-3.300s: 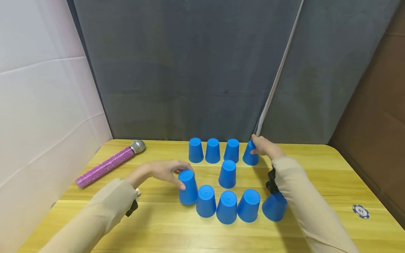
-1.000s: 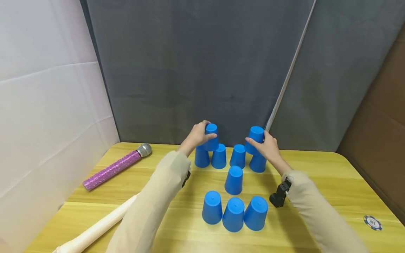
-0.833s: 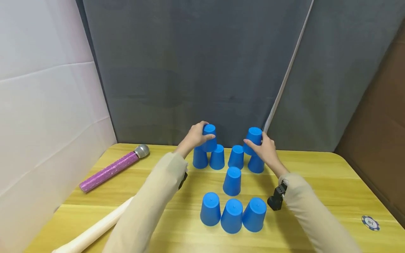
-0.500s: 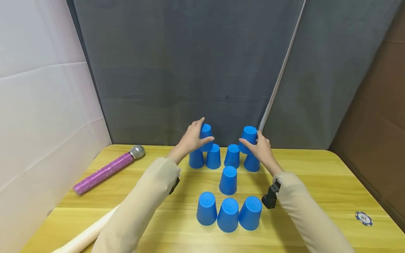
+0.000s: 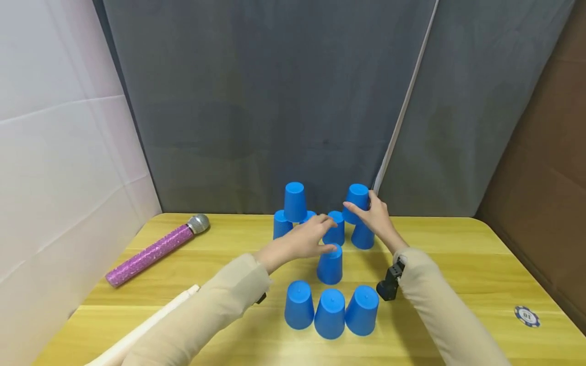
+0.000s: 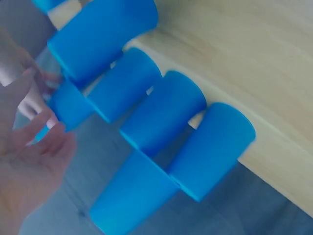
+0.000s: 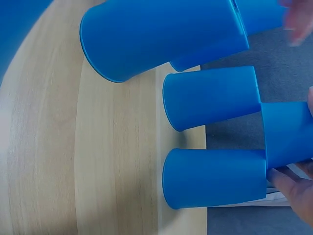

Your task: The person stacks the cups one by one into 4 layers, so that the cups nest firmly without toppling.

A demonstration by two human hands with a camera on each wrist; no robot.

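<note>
A: Nearest us on the counter (image 5: 458,264) we see three upturned blue cups (image 5: 330,311) packed side by side. A pale stick (image 5: 146,325) lies at our near left, and a chip (image 5: 524,314) sits well apart at the right.

B: Just behind the three stands the lone cup (image 5: 329,265). Our left hand (image 5: 304,239) hovers over it, fingers (image 5: 326,220) loosely spread and lightly bent, thumb at the cup's top; whether it truly touches, we cannot tell.

A: Beyond that we have the back row (image 5: 336,231) of four cups on the counter, partly hidden by the left hand.

B: And on the row's right pair sits the right top cup (image 5: 356,201). Our right hand (image 5: 377,218) pinches it, fingers curled around its sides, thumb in front.

A: The left top cup (image 5: 294,202) stands free on the left pair, no hand on it.

B: Far left, we see a purple microphone (image 5: 155,249) lying flat, near the white wall.
</note>
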